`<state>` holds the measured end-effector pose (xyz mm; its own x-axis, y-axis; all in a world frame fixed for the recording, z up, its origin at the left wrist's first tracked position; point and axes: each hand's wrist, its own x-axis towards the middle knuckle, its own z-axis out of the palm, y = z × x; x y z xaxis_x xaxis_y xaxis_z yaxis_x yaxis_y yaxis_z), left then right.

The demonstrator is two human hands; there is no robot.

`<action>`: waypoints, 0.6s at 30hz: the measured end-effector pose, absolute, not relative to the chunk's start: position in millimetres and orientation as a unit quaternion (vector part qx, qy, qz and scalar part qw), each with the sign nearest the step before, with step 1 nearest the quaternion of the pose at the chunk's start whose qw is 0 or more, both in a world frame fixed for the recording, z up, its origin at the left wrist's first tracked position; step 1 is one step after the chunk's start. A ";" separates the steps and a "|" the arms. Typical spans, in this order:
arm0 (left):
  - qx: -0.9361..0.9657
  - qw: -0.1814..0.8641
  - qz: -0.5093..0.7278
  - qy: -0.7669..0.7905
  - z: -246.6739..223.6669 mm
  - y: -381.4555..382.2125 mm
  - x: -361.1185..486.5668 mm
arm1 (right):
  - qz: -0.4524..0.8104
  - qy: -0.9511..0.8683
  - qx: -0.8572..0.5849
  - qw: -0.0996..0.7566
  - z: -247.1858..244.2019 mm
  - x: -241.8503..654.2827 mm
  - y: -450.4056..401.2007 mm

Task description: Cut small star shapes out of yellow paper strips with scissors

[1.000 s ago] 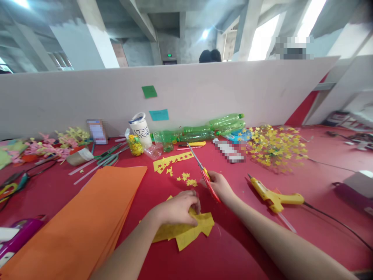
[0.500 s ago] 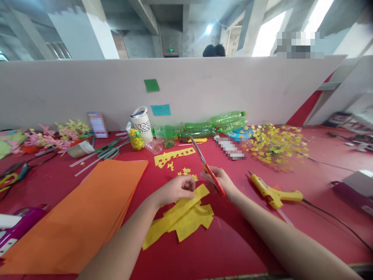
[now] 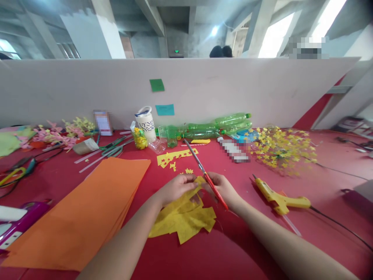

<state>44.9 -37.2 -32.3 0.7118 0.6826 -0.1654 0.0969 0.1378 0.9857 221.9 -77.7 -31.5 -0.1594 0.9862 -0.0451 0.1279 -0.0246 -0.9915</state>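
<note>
Yellow sheets point(image 3: 186, 223) lie in a loose pile on the red table point(image 3: 233, 252), in front of me. My left hand point(image 3: 179, 189) pinches the upper end of a yellow piece above the pile. Red-handled scissors point(image 3: 215, 189) are in my right hand point(image 3: 223, 188), their blades pointing up and to the left, away from me. The fingertips of my right hand are close to the same yellow piece; whether they touch it is hard to tell. Beyond my hands lie small yellow stars point(image 3: 188, 171) and a yellow strip point(image 3: 176, 156) with star-shaped holes.
Orange sheets point(image 3: 84, 214) lie at the left, a yellow glue gun point(image 3: 279, 198) at the right. Farther back are green bottles point(image 3: 204, 132), a white cup point(image 3: 146, 126), a bunch of yellow stars point(image 3: 282, 149) and pink flowers point(image 3: 52, 136). A white partition point(image 3: 221, 89) stands behind.
My left hand has taken hold of a yellow piece and raised its end. My right hand has come closer to it, still with the scissors. The view has shifted slightly left.
</note>
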 end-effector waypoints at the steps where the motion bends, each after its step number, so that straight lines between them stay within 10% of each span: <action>1: 0.614 0.693 0.215 0.312 -32.5 -37.0 45.4 | 0.511 -0.561 -0.496 0.422 -30.9 222.5 -77.6; 18: 0.550 0.530 0.493 0.417 -15.1 -20.3 27.0 | 0.388 -0.711 -0.530 0.250 -19.3 238.3 -81.0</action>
